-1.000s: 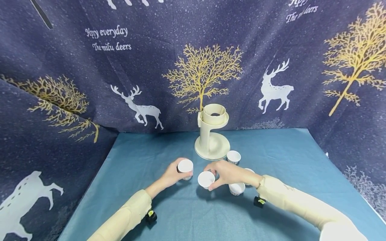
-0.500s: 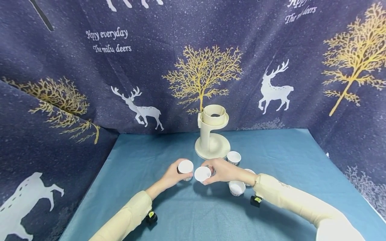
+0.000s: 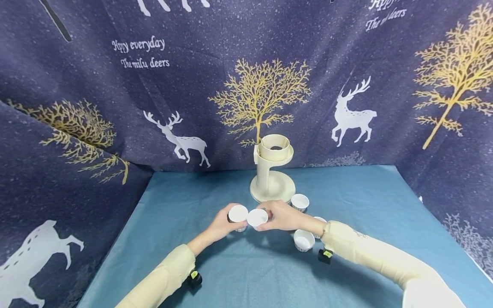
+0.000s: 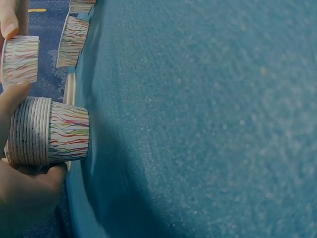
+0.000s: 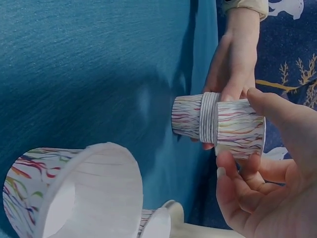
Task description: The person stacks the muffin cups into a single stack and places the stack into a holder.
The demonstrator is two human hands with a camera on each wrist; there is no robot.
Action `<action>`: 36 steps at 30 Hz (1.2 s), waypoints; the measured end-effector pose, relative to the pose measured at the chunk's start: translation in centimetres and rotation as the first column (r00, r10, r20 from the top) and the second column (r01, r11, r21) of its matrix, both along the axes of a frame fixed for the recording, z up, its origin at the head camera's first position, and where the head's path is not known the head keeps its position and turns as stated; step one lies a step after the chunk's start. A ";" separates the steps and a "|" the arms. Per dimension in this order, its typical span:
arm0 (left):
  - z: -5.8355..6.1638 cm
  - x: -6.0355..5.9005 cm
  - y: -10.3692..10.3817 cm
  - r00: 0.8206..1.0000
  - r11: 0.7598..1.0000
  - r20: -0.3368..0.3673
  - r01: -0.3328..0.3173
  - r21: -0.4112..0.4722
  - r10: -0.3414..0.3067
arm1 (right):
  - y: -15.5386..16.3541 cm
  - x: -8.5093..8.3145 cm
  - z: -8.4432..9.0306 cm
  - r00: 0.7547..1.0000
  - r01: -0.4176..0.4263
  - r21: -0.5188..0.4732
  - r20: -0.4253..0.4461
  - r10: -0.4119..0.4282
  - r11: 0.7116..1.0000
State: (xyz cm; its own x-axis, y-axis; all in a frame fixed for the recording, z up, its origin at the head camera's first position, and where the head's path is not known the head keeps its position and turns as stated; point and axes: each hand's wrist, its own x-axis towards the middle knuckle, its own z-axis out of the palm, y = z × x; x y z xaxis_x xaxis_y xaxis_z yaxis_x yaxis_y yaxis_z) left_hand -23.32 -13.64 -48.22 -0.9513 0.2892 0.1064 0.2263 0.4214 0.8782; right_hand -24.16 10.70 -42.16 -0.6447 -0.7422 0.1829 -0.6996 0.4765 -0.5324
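Observation:
My left hand grips a stack of nested paper cups, white with coloured wavy lines, which stands upright at the table. My right hand pinches a single paper cup of the same pattern by its sides, mouth up. That cup is raised off the table, right beside the stack's upper end. In the left wrist view a small gap shows between them, near the left thumb. Several fingers of the left hand are hidden behind the stack.
Loose paper cups stand right of my right hand: one near the stand, one in front, and one partly hidden by the wrist. A cream stand with a round base and an upper ring holder rises behind the hands. Patterned cloth hangs behind.
My right hand has carried its single cup leftward and slightly away from me, up beside the stack. The left hand with the stack has stayed in place.

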 end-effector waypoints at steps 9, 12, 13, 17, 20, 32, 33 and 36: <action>0.2 0.1 0.0 1.000 1.000 0.017 0.007 0.004 -0.007 | -0.9 -0.3 0.4 0.998 0.055 0.011 0.014 -0.055 0.998; 1.2 0.7 0.1 1.000 1.000 0.016 0.015 0.005 -0.015 | -1.3 -0.6 0.5 0.998 0.061 0.014 0.004 -0.061 0.998; 1.2 0.7 0.1 1.000 1.000 0.013 0.018 0.004 -0.018 | -1.4 -0.6 0.6 0.998 0.059 0.012 -0.005 -0.059 0.998; 0.6 0.3 0.0 1.000 1.000 0.009 0.025 0.005 -0.025 | -1.6 -0.8 0.9 0.998 0.050 -0.002 -0.035 -0.050 0.999; 0.1 0.0 0.0 1.000 1.000 0.009 0.026 0.008 -0.026 | -1.7 -0.7 1.1 0.998 0.056 -0.005 -0.036 -0.056 0.998; 0.4 0.3 0.1 0.998 1.000 0.065 -0.005 -0.012 0.006 | -3.1 -0.9 1.2 0.996 0.044 -0.030 -0.081 -0.046 0.999; 0.4 0.3 0.1 0.998 1.000 0.064 -0.004 -0.012 0.005 | -3.2 -0.9 1.1 0.996 0.040 -0.030 -0.077 -0.042 0.999; 0.3 0.2 0.0 0.998 1.000 0.062 -0.001 -0.009 0.002 | -3.5 -1.0 1.2 0.997 0.037 -0.021 -0.064 -0.039 0.999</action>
State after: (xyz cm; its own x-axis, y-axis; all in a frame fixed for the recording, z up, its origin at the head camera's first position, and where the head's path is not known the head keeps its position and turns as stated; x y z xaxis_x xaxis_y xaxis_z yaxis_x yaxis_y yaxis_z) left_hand -23.10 -13.62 -47.88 -0.9565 0.2884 0.0447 0.1710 0.4296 0.8867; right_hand -25.13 7.21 -40.96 -0.6590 -0.7133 0.2388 -0.7141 0.4935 -0.4965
